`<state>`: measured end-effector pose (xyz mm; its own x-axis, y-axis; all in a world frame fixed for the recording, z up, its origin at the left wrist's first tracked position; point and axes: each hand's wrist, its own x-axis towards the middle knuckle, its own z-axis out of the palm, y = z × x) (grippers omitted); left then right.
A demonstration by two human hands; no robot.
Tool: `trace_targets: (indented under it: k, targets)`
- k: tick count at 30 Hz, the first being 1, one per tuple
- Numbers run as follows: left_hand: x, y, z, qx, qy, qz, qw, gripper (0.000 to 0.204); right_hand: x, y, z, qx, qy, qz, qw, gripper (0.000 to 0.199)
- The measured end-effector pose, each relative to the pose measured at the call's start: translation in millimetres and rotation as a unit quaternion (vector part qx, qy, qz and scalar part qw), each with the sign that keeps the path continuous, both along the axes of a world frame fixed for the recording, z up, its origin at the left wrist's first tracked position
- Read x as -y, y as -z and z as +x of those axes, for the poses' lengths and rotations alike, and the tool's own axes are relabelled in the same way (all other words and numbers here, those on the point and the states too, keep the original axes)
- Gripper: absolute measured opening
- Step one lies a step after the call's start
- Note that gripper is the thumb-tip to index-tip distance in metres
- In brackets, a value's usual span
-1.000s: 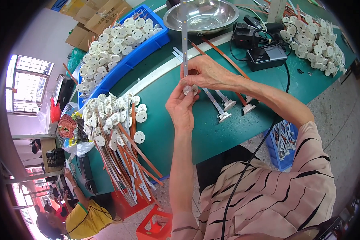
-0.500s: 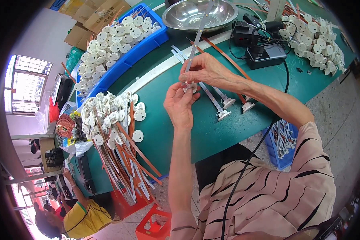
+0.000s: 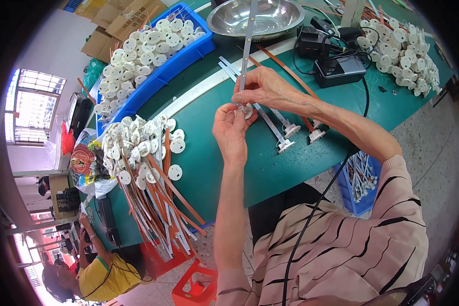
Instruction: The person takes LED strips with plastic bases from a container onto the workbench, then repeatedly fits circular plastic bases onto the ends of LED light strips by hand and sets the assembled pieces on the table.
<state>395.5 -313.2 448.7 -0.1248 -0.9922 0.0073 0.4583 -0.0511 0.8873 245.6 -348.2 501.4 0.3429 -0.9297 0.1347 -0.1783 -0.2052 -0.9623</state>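
Note:
Between finger and thumb, my right hand (image 3: 265,92) pinches a thin LED strip (image 3: 248,43) that points away over the table. Just below it, my left hand (image 3: 230,135) is closed on a small white disc (image 3: 248,110) at the strip's lower end; fine wires seem to run between disc and strip, partly covered by my fingers. To the right lie several LED strips (image 3: 273,126) with white round end caps (image 3: 285,146). An orange-backed strip (image 3: 290,71) stretches behind my right forearm.
At left, a pile of strips with white discs (image 3: 143,148) overhangs the edge of the green table (image 3: 204,178). Behind stand a blue bin (image 3: 160,81) of discs and a steel basin (image 3: 217,23). Black power adapters (image 3: 339,69) and another disc pile (image 3: 405,56) are at right.
The held strip has swung to a more upright angle. Both hands have shifted slightly to the right, keeping their pinch.

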Motion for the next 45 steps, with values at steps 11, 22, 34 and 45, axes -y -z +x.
trace_targets:
  k: [11, 22, 34, 45]
  targets:
    - [0.2, -0.5, -1.2, 0.034, 0.004, -0.011, 0.999, 0.029, -2.1, 5.4, 2.5, -0.075, 0.033, -0.04, 0.996, 0.021]
    - [1.1, 0.3, 0.0, 0.045, 0.001, -0.014, 0.999, 0.031, -1.6, 11.3, 1.8, -0.081, 0.03, -0.1, 0.991, 0.019]
    - [-0.9, 1.7, -3.5, 0.079, -0.022, -0.039, 0.996, 0.041, 1.4, 21.7, 0.4, -0.089, 0.027, -0.089, 0.992, 0.015]
    - [-2.4, 2.6, -5.2, 0.09, -0.054, -0.024, 0.994, 0.043, 4.9, 30.8, -0.2, -0.086, 0.021, -0.128, 0.988, 0.02]
